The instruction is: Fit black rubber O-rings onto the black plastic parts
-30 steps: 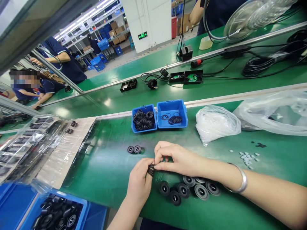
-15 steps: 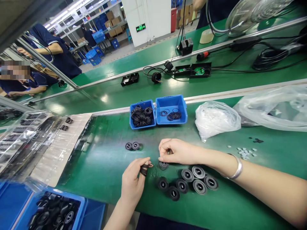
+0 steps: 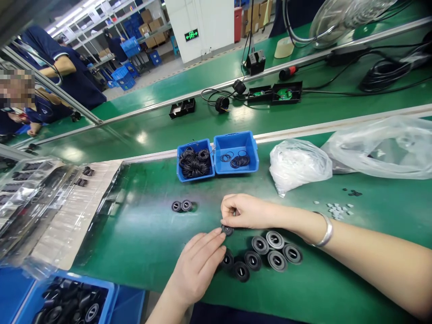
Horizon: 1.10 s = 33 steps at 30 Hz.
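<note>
Green workbench (image 3: 141,225), black rubber grommets (image 3: 253,260), blue bins (image 3: 236,150), white plastic bag (image 3: 299,166)

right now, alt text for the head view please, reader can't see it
The left hand and right hand meet at a small black rubber grommet on a green workbench, the right wearing a silver bangle. More grommets lie nearby; blue bins of black rubber rings sit beyond.

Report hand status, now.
Right hand at small black grommet; left hand open beside it. More grommets lie just right of left hand.
</note>
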### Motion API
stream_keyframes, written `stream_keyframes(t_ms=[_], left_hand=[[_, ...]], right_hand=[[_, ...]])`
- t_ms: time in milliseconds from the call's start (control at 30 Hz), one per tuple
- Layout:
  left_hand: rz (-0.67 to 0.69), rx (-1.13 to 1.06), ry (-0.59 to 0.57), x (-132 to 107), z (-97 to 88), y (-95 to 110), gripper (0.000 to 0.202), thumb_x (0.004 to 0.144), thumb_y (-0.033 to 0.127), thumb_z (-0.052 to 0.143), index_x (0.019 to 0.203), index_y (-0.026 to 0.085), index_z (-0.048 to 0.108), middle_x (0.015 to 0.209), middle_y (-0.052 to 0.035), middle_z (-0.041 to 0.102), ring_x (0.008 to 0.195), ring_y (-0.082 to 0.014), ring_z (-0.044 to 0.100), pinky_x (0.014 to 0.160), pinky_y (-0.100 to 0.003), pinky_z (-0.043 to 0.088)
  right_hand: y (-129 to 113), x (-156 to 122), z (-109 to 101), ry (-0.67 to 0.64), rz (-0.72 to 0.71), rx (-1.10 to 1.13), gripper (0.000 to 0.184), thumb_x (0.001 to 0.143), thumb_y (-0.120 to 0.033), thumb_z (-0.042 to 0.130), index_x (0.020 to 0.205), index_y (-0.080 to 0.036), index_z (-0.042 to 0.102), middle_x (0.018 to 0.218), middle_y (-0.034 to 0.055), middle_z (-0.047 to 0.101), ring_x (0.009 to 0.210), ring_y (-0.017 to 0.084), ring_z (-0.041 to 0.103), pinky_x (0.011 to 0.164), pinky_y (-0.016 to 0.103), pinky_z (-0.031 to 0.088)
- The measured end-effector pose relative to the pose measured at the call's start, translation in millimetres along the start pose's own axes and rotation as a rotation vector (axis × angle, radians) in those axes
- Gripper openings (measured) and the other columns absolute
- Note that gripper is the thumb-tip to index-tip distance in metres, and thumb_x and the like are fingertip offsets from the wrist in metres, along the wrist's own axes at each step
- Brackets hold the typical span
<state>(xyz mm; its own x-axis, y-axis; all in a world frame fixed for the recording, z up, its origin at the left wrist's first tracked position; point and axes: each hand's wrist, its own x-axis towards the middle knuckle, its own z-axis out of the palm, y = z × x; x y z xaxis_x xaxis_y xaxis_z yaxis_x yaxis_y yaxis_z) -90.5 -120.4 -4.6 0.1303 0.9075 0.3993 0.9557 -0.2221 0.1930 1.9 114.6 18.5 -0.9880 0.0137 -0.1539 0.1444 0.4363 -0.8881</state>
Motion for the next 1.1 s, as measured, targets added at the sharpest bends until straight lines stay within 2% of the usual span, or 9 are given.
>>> stream_keyframes(t_ms=[167, 300, 433, 633, 800, 933, 1100], left_hand=[[0.077, 0.05, -0.068, 8.9, -4.3, 1.2, 0.028, 0.093, 0.006, 0.044, 0.114, 0.01, 0.063, 0.129, -0.0143, 0.065, 0.134, -0.0235, 0.048, 0.109, -0.04, 0.041], [0.082, 0.093, -0.072, 13.5, -6.0, -1.9, 0.03, 0.094, 0.006, 0.041, 0.112, 0.01, 0.064, 0.132, -0.0129, 0.063, 0.135, -0.0243, 0.047, 0.111, -0.041, 0.037], [0.073, 0.099, -0.072, 15.2, -3.6, -4.8, 0.03, 0.095, 0.006, 0.039, 0.111, 0.01, 0.065, 0.133, -0.0112, 0.063, 0.135, -0.0231, 0.047, 0.112, -0.04, 0.033], [0.056, 0.074, -0.072, 12.7, 2.5, -6.6, 0.031, 0.095, 0.007, 0.039, 0.112, 0.011, 0.064, 0.135, -0.011, 0.061, 0.136, -0.0218, 0.046, 0.109, -0.036, 0.034], [0.034, 0.068, -0.041, 13.1, 4.8, -7.5, 0.031, 0.096, 0.009, 0.039, 0.112, 0.013, 0.065, 0.132, -0.0097, 0.064, 0.133, -0.0199, 0.048, 0.107, -0.033, 0.034], [0.016, 0.042, -0.052, 13.5, 5.7, -8.4, 0.032, 0.096, 0.008, 0.037, 0.113, 0.013, 0.064, 0.133, -0.0097, 0.063, 0.136, -0.0197, 0.045, 0.108, -0.033, 0.031], [0.044, 0.017, -0.094, 11.0, 6.7, -10.5, 0.035, 0.096, 0.005, 0.033, 0.113, 0.01, 0.063, 0.137, -0.0115, 0.06, 0.142, -0.025, 0.036, 0.111, -0.04, 0.027]], right_hand=[[1.3, -0.8, 1.6, -0.008, 0.039, 0.035, 0.014, 0.078, -0.024, 0.063, 0.067, -0.017, 0.058, 0.07, 0.0003, 0.062, 0.059, 0.011, 0.054, 0.054, 0.022, 0.041], [2.2, 0.5, 5.0, -0.092, 0.175, 0.302, 0.016, 0.086, -0.033, 0.057, 0.086, -0.018, 0.055, 0.054, -0.004, 0.058, 0.041, 0.011, 0.055, 0.04, 0.019, 0.042], [7.7, 3.7, 10.7, -0.11, 0.254, 0.529, 0.024, 0.084, -0.039, 0.062, 0.088, -0.017, 0.054, 0.06, -0.002, 0.063, 0.043, 0.011, 0.06, 0.036, 0.018, 0.045], [14.6, 6.6, 17.2, -0.062, 0.3, 0.627, 0.018, 0.078, -0.031, 0.066, 0.084, -0.017, 0.058, 0.058, -0.0038, 0.062, 0.042, 0.008, 0.059, 0.035, 0.015, 0.047], [17.2, 8.0, 18.0, -0.059, 0.308, 0.653, 0.019, 0.077, -0.032, 0.068, 0.083, -0.016, 0.061, 0.051, -0.0043, 0.06, 0.039, 0.008, 0.057, 0.035, 0.013, 0.045], [19.1, 3.8, 16.7, -0.064, 0.273, 0.753, 0.028, 0.079, -0.038, 0.067, 0.089, -0.012, 0.065, 0.052, -0.0013, 0.062, 0.042, 0.009, 0.058, 0.041, 0.016, 0.048], [19.2, -11.1, 16.5, -0.041, 0.256, 0.926, 0.043, 0.081, -0.043, 0.068, 0.105, -0.008, 0.065, 0.057, 0.0002, 0.064, 0.052, 0.009, 0.059, 0.053, 0.02, 0.049]])
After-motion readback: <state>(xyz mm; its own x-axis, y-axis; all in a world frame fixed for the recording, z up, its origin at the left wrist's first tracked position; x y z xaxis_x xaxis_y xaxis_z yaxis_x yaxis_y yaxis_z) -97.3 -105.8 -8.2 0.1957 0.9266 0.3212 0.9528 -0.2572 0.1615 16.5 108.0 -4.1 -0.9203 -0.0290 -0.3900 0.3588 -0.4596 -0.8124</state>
